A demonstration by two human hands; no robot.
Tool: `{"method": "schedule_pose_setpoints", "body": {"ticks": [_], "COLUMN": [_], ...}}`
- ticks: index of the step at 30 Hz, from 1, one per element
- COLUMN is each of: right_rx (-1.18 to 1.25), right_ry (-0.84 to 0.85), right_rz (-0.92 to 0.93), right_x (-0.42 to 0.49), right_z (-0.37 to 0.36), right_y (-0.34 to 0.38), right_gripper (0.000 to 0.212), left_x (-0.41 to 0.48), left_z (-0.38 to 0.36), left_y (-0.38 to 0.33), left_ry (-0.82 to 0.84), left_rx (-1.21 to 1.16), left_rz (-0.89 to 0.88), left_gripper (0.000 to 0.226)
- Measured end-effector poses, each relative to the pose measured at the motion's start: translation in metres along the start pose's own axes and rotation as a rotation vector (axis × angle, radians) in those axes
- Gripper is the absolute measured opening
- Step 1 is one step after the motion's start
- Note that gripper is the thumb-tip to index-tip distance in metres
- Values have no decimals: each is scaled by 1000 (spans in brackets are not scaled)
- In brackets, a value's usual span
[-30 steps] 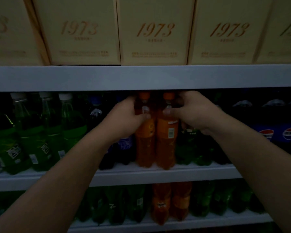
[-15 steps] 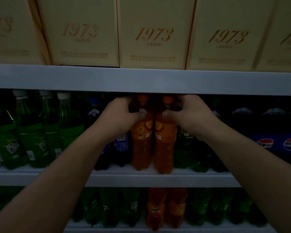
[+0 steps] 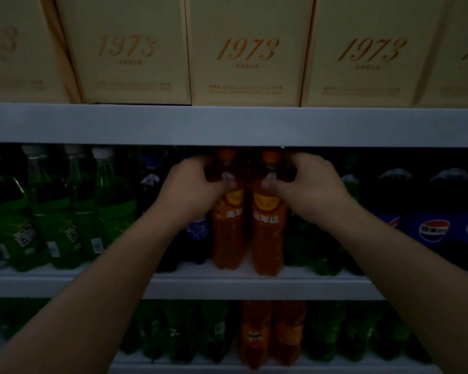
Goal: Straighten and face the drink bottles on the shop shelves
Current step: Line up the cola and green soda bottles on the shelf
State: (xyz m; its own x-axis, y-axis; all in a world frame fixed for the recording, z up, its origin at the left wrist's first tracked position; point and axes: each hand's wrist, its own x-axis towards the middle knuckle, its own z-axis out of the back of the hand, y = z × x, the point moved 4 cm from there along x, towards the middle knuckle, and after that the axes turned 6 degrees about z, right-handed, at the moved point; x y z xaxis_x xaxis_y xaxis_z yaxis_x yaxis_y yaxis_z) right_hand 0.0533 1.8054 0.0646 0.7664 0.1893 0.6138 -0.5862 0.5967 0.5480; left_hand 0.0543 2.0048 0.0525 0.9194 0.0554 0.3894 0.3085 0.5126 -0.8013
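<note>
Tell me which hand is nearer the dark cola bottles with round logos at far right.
Right. The right hand, gripping one orange plastic bottle, is left of the cola bottles; the left hand grips the other, farther left.

I'm looking straight into a shop rack, and the light is poor. The upper shelf [image 3: 227, 125] runs pale grey across my whole view, and its front edge is the brightest strip I have. On top of it stands a row of tan boxes [image 3: 247, 49], side by side, each printed "1973" in gold script above fine text too small to read. Below, the middle shelf [image 3: 254, 287] shows the same grey lip, dimmer. The bottom shelf [image 3: 335, 369] barely catches any light. Deeper in, everything falls into shadow, and I can't make out a back wall.
</note>
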Motion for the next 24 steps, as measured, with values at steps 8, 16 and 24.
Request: {"method": "schedule_pose_setpoints", "body": {"ticks": [8, 16, 24], "right_rx": [7, 15, -302], "right_ry": [-78, 55, -292], "right_rz": [20, -38, 233], "right_x": [-2, 3, -25], "right_z": [6, -2, 36], "right_y": [5, 5, 10], "right_gripper": [20, 16, 15], "left_x": [-4, 5, -5], "left_z": [-1, -5, -12], "left_y": [-7, -6, -3], "left_ry": [-55, -35, -63], "left_rx": [43, 184, 286], "left_rz": [-25, -50, -87], "left_gripper": [31, 33, 56]}}
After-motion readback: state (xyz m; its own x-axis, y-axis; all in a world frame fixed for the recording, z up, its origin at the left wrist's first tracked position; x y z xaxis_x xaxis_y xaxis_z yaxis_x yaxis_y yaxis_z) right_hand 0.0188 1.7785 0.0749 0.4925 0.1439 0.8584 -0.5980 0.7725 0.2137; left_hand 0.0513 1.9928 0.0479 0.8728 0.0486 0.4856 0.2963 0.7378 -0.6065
